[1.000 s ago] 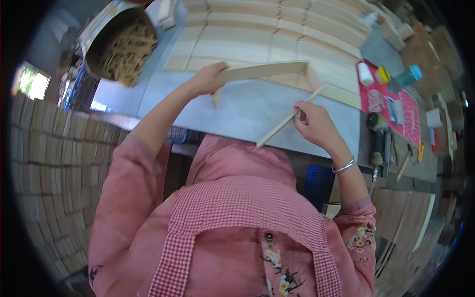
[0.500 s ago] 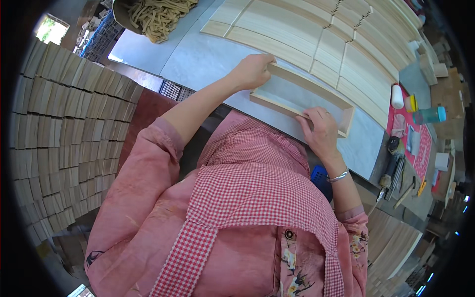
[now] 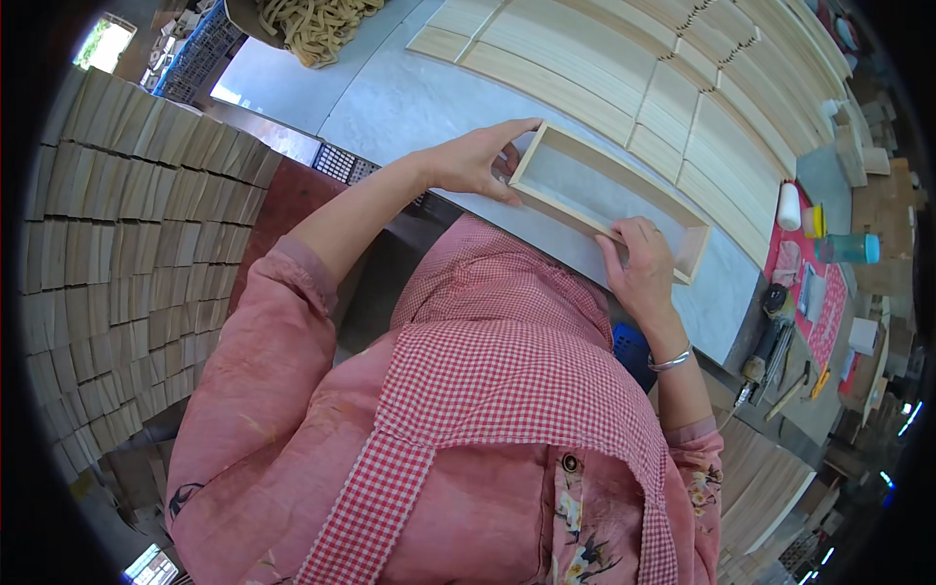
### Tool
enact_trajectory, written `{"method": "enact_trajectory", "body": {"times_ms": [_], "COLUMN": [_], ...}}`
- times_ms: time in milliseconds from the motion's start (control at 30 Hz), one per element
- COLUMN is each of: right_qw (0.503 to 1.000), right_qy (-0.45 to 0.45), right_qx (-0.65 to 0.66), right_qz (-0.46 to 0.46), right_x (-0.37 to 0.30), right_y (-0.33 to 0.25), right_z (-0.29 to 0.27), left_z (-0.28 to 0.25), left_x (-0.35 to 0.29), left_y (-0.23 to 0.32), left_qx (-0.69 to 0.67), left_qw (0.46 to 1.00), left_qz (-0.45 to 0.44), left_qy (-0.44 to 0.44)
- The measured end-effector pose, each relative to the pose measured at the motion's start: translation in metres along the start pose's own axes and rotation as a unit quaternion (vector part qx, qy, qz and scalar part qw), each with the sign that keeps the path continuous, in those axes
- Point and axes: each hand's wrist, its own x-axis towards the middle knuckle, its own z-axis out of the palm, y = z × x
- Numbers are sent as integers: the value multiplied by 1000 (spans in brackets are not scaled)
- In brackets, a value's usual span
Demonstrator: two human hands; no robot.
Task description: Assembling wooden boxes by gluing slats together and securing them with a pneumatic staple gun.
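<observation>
A shallow rectangular wooden frame (image 3: 564, 212) of thin pale boards lies near the table's front edge, slanting down to the right. Its inside shows the table surface or a similar grey-white bottom; I cannot tell which. My left hand (image 3: 478, 164) spans the frame's left end, with the thumb at the near corner and the index finger at the far corner. My right hand (image 3: 643, 261) grips the near long wall toward its right end, fingers over the top edge and the thumb outside.
Rows of pale wooden boards (image 3: 556, 63) cover the table (image 3: 390, 117) beyond the frame. A pot of tan bands (image 3: 317, 29) sits far left. Stacked wood pieces (image 3: 136, 234) rise at left. On the right are a teal-lidded jar (image 3: 846, 250), a white roll (image 3: 789, 207) and a power tool (image 3: 760, 361).
My left hand has moved from the frame's far left corner to spread across its left end, whose end wall now shows. My right hand stays on the near wall.
</observation>
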Motion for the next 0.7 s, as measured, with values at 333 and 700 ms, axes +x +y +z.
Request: {"method": "enact_trajectory", "body": {"times_ms": [333, 700], "right_qw": [986, 987], "right_qy": [-69, -39], "right_qx": [56, 40], "right_qz": [-139, -152], "right_x": [59, 59], "right_y": [-50, -43], "right_z": [33, 44], "left_z": [-2, 11], "left_x": [0, -3], "left_y": [8, 4], "left_qx": [-75, -10], "left_qw": [994, 999], "left_qz": [-72, 32], "left_qy": [-33, 16]}}
